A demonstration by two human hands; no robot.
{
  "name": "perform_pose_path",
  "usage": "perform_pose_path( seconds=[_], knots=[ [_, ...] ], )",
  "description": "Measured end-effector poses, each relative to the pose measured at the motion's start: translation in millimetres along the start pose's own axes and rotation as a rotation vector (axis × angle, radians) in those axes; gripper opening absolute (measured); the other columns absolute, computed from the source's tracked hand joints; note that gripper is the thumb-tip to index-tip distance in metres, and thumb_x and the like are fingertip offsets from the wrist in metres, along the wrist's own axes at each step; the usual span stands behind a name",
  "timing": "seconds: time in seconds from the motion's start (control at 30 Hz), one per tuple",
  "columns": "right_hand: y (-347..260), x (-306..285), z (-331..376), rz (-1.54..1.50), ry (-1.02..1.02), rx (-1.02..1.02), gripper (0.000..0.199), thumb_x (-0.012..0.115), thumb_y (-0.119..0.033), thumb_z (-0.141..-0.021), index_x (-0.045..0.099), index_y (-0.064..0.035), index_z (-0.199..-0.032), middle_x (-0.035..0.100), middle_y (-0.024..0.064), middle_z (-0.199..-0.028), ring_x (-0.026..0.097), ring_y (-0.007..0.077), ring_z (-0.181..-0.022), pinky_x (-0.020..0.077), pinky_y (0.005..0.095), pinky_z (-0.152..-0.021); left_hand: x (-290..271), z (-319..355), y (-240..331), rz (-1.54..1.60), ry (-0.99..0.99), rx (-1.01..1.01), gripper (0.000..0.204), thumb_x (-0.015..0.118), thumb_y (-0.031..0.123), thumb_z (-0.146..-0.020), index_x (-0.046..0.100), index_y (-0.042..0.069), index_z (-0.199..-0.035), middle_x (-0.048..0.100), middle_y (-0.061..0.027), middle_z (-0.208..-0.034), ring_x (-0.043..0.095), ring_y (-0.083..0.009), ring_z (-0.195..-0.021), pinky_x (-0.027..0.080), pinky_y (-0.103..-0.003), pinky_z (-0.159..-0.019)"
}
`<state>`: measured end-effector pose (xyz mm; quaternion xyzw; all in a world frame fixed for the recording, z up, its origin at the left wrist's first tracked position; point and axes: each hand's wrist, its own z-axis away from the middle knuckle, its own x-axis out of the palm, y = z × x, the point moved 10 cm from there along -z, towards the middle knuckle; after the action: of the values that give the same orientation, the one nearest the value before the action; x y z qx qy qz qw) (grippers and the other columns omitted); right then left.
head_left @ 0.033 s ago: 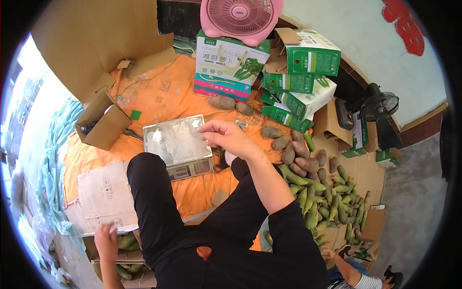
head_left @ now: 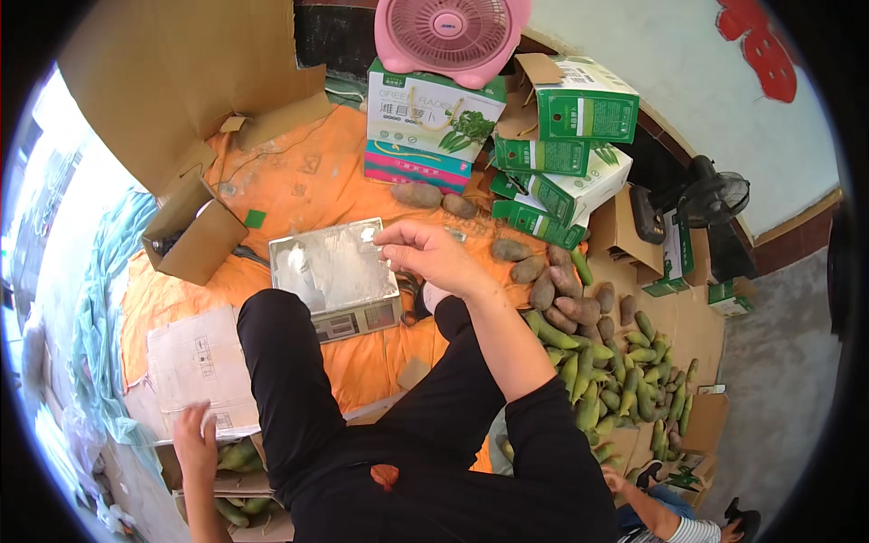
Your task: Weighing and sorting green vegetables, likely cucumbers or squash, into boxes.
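Two bare hands in view. Left hand (head_left: pixel 195 442): fingers loosely bent, thumb apart, a bit blurred; by the flat tan cardboard flap (head_left: pixel 201 357), contact unclear. Long green radishes (head_left: pixel 237 455) in the open brown carton (head_left: pixel 270 527) partly covered. Right hand (head_left: pixel 433 258): thumb and index parted, other fingers mostly hidden, at right edge of the silver metal-topped rectangular box (head_left: pixel 330 271); can't tell if touching. Box sits on orange sheet (head_left: pixel 308 195), near-left corner behind knee. Pink round plastic fan (head_left: pixel 453 36) cut off at top.

Wide fisheye head cam, upright, looks steeply down over the wearer's lap (head_left: pixel 403 430). Left hand (head_left: pixel 195 441) and right hand (head_left: pixel 427 256) near; wall (head_left: pixel 674 68) farther off, upper right.
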<state>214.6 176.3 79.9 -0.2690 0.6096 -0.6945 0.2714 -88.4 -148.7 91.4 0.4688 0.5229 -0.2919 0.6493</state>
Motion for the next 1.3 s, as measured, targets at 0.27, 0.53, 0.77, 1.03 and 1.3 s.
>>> perform_pose_path(
  seconds=[0.27, 0.53, 0.77, 1.03, 1.3],
  knots=[
    [-23, -124, 4, 0.293, 0.303, -0.065, 0.027, 0.06, -0.011, -0.087, 0.058, -0.0034, -0.113, 0.061, 0.001, -0.084, 0.058, 0.0072, -0.07, 0.0467, 0.0229, -0.061, 12, -143, 167, 0.051, 0.08, 0.464, 0.027, 0.066, 0.012, -0.076, 0.065, 0.004, -0.101, 0.061, -0.0115, -0.103, 0.055, -0.0301, -0.1, 0.04, -0.041, -0.089],
    [-6, -284, 36, 0.374, 0.7, 0.221, 0.05, 0.062, -0.017, -0.084, 0.046, -0.0081, -0.13, 0.059, 0.0065, -0.096, 0.06, 0.0147, -0.075, 0.0478, 0.0284, -0.061, 83, -186, 194, -0.202, -0.02, 0.681, 0.023, 0.07, 0.016, -0.072, 0.066, 0.009, -0.093, 0.062, -0.007, -0.096, 0.056, -0.0257, -0.096, 0.039, -0.044, -0.091],
    [-10, -367, 14, 0.236, 0.983, 0.214, 0.061, 0.063, -0.014, -0.084, 0.036, -0.0093, -0.138, 0.061, 0.0091, -0.095, 0.061, 0.0172, -0.067, 0.0469, 0.0299, -0.052, 89, -193, 174, -0.214, -0.023, 0.637, 0.017, 0.063, 0.012, -0.073, 0.065, 0.007, -0.09, 0.06, -0.0069, -0.089, 0.056, -0.0252, -0.093, 0.039, -0.046, -0.093],
    [-9, -407, -16, 0.249, 1.112, 0.213, 0.073, 0.064, -0.013, -0.082, 0.026, -0.0116, -0.144, 0.062, 0.012, -0.102, 0.063, 0.0181, -0.066, 0.0474, 0.0306, -0.05, 85, -204, 166, -0.249, -0.033, 0.574, 0.011, 0.061, 0.009, -0.073, 0.063, 0.006, -0.084, 0.059, -0.0078, -0.086, 0.057, -0.0263, -0.092, 0.041, -0.045, -0.09],
    [0, -429, -31, 0.283, 1.134, 0.241, 0.074, 0.069, -0.018, -0.079, 0.03, -0.0046, -0.141, 0.061, 0.0101, -0.097, 0.061, 0.0182, -0.068, 0.0471, 0.0323, -0.054, 78, -211, 166, -0.172, -0.004, 0.565, 0.013, 0.064, 0.007, -0.068, 0.062, 0.006, -0.081, 0.058, -0.0079, -0.083, 0.057, -0.0264, -0.087, 0.043, -0.04, -0.083]
  ],
)
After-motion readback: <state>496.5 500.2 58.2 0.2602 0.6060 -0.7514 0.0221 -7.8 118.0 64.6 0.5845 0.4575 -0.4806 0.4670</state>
